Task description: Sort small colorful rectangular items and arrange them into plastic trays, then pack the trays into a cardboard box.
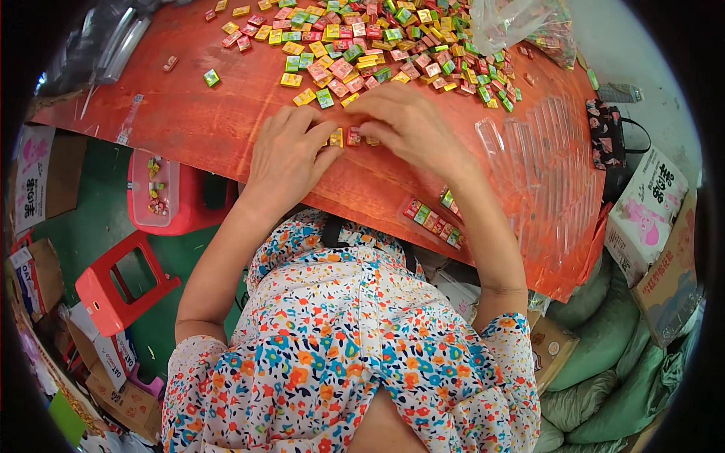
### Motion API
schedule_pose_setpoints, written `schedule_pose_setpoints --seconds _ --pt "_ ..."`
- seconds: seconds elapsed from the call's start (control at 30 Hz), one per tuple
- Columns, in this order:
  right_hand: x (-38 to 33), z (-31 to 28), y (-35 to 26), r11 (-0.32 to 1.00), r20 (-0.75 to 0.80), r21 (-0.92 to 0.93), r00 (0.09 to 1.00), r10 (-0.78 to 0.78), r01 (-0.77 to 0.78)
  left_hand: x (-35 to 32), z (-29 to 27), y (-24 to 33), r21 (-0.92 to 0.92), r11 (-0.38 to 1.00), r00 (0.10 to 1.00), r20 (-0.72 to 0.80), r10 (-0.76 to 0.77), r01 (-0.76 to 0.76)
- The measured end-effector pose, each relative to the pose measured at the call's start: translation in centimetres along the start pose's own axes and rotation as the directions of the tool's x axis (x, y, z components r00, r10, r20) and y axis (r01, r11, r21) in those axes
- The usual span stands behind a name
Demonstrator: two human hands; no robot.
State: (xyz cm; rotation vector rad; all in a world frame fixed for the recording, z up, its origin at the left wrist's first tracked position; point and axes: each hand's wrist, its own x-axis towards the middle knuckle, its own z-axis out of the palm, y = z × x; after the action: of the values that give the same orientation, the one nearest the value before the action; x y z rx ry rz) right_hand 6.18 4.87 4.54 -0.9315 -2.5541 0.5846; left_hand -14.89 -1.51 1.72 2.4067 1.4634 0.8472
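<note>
My left hand (291, 155) is closed at the near side of the pile, thumb and forefinger about a small yellow box (337, 137). Across from it, my right hand (415, 127) curls its fingers around another tiny box, mostly hidden under them. Between the hands a red box (353, 137) stands in line with the yellow one. Beyond my fingertips spreads a heap of tiny boxes (362, 41) in red, pink, yellow and green. By my right forearm, a row of these boxes (434, 223) lies side by side near the table edge.
Empty clear plastic trays (547, 166) cover the right of the red table (211, 140). A plastic bag (555, 34) of boxes lies at the far right. Left below are a red stool (124, 283) and a clear tub (155, 189). Cartons and green sacks (612, 370) crowd the right.
</note>
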Motion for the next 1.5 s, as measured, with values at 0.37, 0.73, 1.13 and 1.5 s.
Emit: schedule_pose_setpoints --seconds 0.37,0.73,1.13,1.5 --pt "-6.0 -2.9 1.0 0.944 0.009 -0.034 0.945 0.328 -0.328 0.7 0.4 0.3 -0.076 0.997 0.999 0.03 -0.018 0.02" --pt "-6.2 -1.9 1.3 0.949 -0.01 0.0 0.949 0.314 -0.314 1.0 0.6 1.1 -0.033 0.998 0.996 0.068 -0.051 0.053" --pt "-6.8 -0.2 2.1 0.964 -0.104 -0.074 0.963 0.247 -0.255 2.3 1.1 1.0 0.023 0.995 0.987 0.13 0.094 -0.097" --pt "-7.0 0.1 2.0 0.96 -0.144 -0.121 0.961 0.235 -0.253 4.1 0.6 1.1 -0.101 0.985 0.95 0.265 0.165 -0.143"
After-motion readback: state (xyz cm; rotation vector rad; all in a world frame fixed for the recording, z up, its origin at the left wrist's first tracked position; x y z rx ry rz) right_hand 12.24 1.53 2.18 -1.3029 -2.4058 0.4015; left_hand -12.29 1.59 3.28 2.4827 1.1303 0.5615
